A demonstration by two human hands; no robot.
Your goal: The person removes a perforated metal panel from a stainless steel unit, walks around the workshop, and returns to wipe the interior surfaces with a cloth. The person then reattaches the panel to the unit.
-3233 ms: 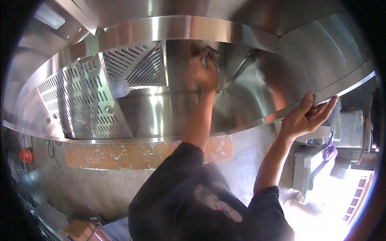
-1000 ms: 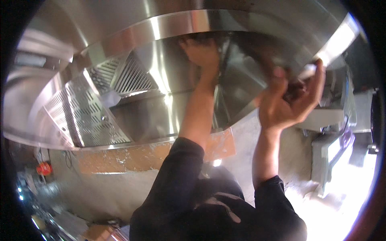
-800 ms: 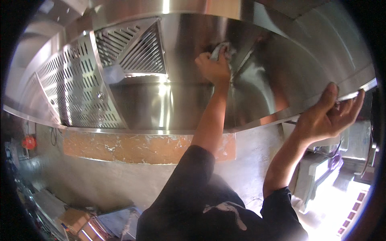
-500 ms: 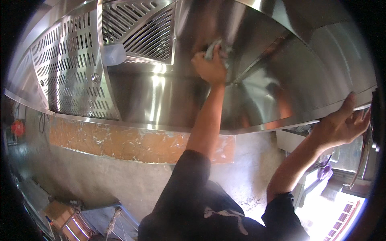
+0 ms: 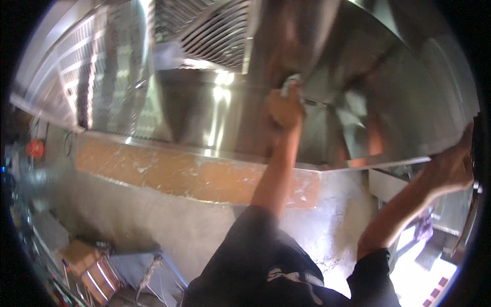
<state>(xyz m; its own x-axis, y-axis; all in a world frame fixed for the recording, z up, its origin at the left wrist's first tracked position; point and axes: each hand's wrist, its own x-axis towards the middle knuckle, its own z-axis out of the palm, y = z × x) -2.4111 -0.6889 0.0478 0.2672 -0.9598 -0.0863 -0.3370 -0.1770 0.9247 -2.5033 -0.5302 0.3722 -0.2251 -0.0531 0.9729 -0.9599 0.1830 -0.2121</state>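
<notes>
My left hand (image 5: pixel 285 108) is closed on a small greyish cloth (image 5: pixel 291 85), which it holds against the inner face of a shiny stainless steel hood (image 5: pixel 204 112). Motion blurs the fingers and the cloth a little. Far to the right, my right hand (image 5: pixel 455 165) is raised beside the hood's lower rim, its thumb pointing up and apart. The other fingers are partly lost at the dark picture edge, and nothing shows in that hand.
Slotted metal panels (image 5: pixel 115 77) and a slatted filter (image 5: pixel 217 36) line the hood's left part, with a translucent plastic container (image 5: pixel 169 55) by them. Below are an orange-brown strip (image 5: pixel 169 171) and grey floor (image 5: pixel 153 220). A cardboard box (image 5: pixel 81 257) stands lower left.
My left hand and the cloth have moved down along the steel and slightly right. My right hand has shifted right toward the picture edge. The whole view has swung somewhat left.
</notes>
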